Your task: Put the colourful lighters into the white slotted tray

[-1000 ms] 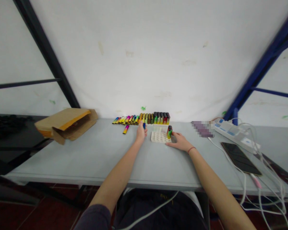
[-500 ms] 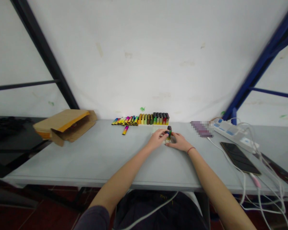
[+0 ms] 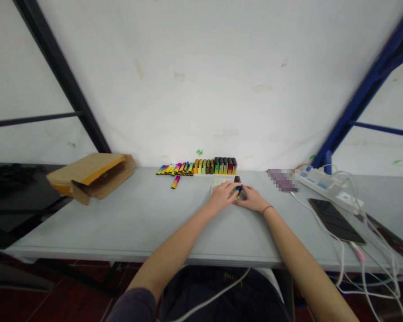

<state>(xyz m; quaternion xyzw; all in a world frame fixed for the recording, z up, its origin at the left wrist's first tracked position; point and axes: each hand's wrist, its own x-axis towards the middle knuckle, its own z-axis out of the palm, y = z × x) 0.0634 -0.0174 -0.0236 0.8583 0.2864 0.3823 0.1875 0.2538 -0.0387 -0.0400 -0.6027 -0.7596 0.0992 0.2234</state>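
We record the left hand [image 3: 222, 196] and right hand [image 3: 251, 199], grip clamped from both sides on a multicoloured lighter [image 3: 238, 189], upright above the white tray [image 3: 216, 184], mid-counter [image 3: 127, 219]; lighter print too small to read.

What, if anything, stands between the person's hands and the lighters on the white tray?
Nothing visible does. The left hand and right hand sit on either side of the lighters, fingers at them, at the edge of the white tray.

I could read nothing clearly: the gold lettering [image 3: 231, 276] on the dark garment [image 3: 201, 299] was blurred, and any markings on the lighters [image 3: 225, 166] were too small.
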